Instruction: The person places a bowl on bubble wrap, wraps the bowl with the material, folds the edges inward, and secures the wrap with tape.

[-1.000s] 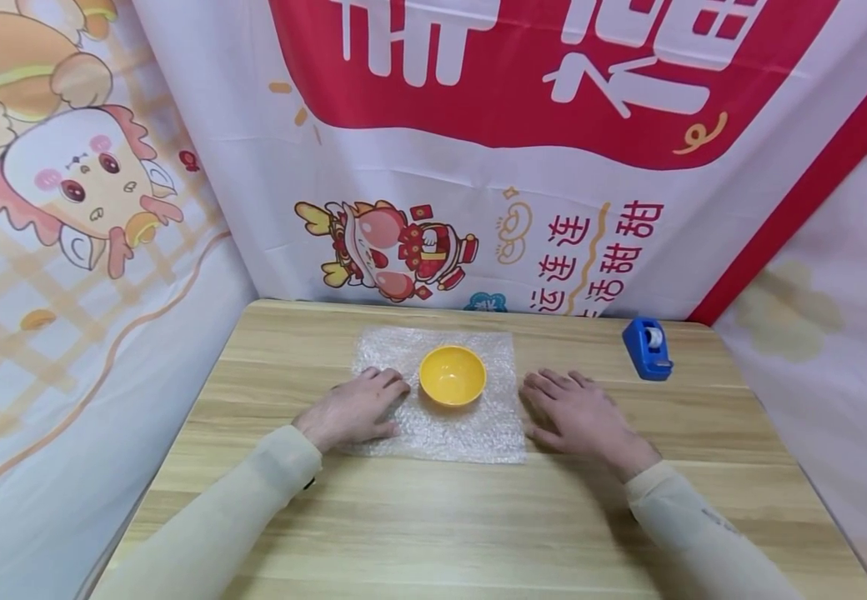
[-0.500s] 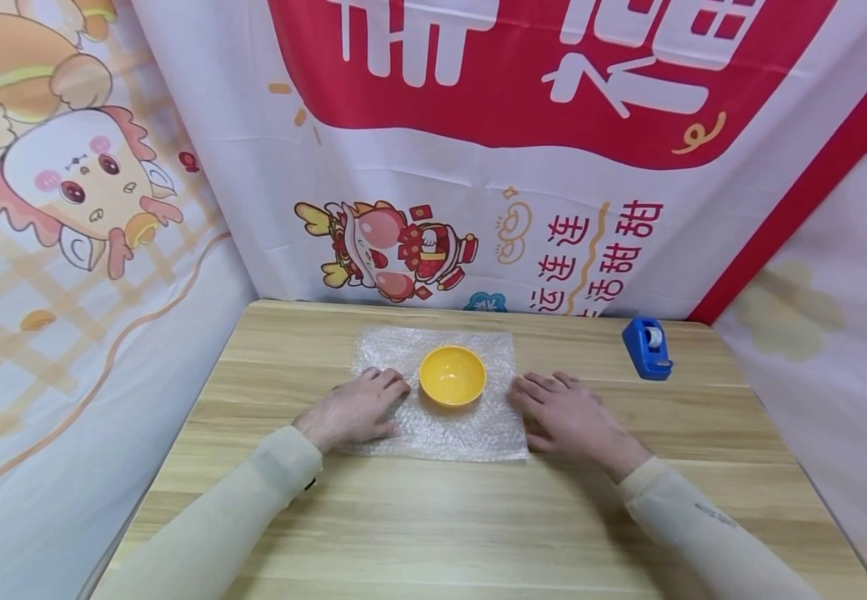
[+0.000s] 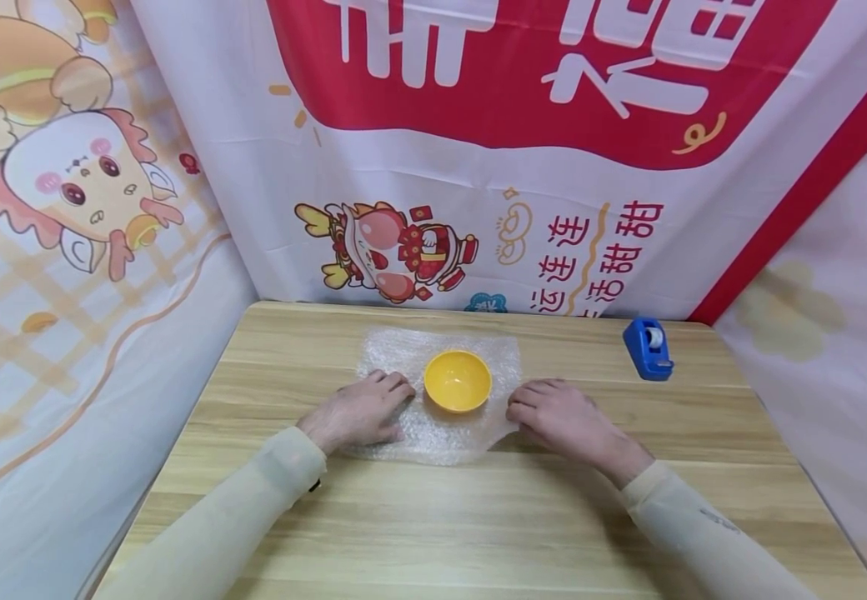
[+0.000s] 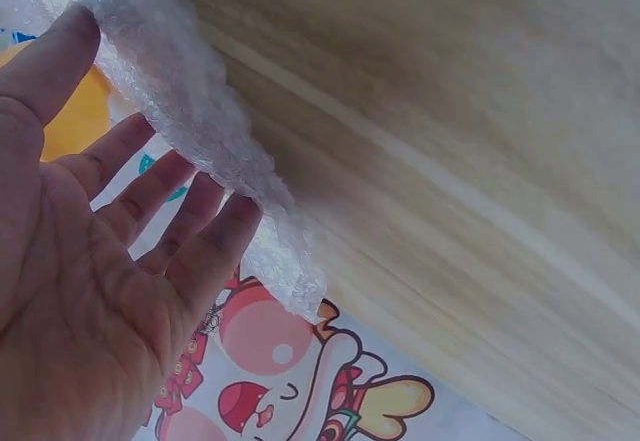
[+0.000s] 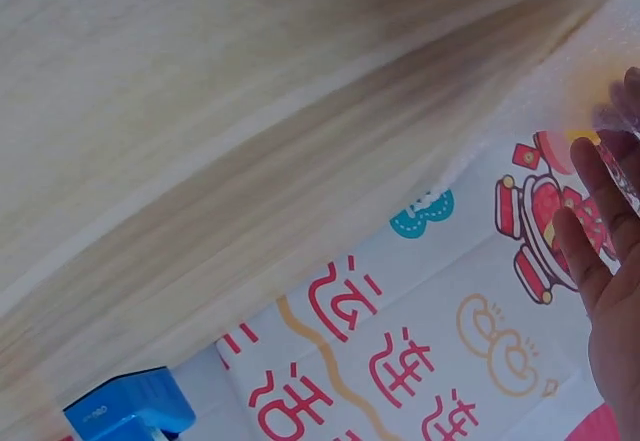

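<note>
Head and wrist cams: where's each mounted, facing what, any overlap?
Head: worn on the head, looking forward and down at yellow bowl on bubble wrap; left hand, right hand and cream sleeves show.
Left wrist: worn there, facing the bubble wrap's edge; left palm and fingers show.
Right wrist: worn there, facing tabletop and printed backdrop; part of right hand shows.
Head and right wrist share the blue tape dispenser.
</note>
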